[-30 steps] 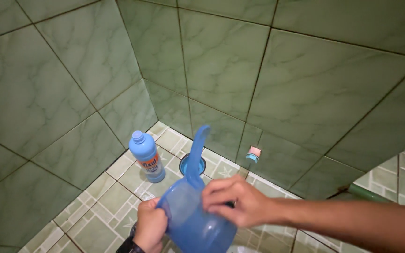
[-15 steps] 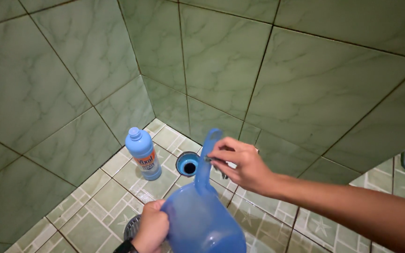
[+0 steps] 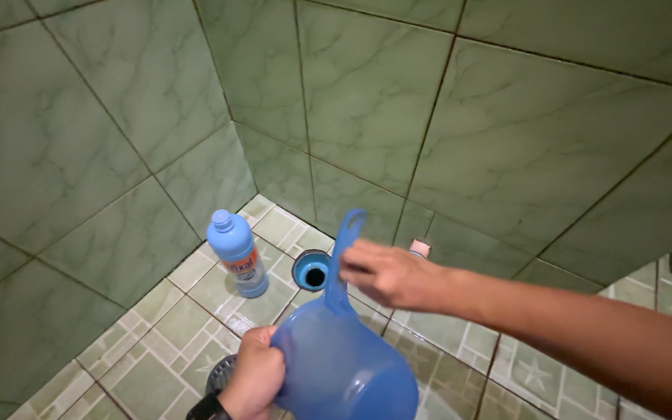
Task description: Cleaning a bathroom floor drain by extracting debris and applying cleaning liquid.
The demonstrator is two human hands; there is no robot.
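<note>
A blue plastic water dipper (image 3: 340,365) with a long upright handle is low in the middle of the head view. My left hand (image 3: 254,377) grips the rim of its bowl from the left. My right hand (image 3: 386,276) reaches in from the right and closes its fingers on the dipper's handle about halfway up. A light blue bottle with an orange label (image 3: 236,253) stands upright on the tiled floor to the left, apart from both hands.
A round blue-rimmed floor drain (image 3: 311,272) lies in the corner behind the handle. A metal drain grate (image 3: 218,377) shows beside my left wrist. Green tiled walls (image 3: 445,124) enclose the corner. A small pink and blue object (image 3: 420,247) sits at the wall base.
My right hand left the dipper's bowl, rose to the handle and now grips it. The dipper and my left hand sank slightly in view.
</note>
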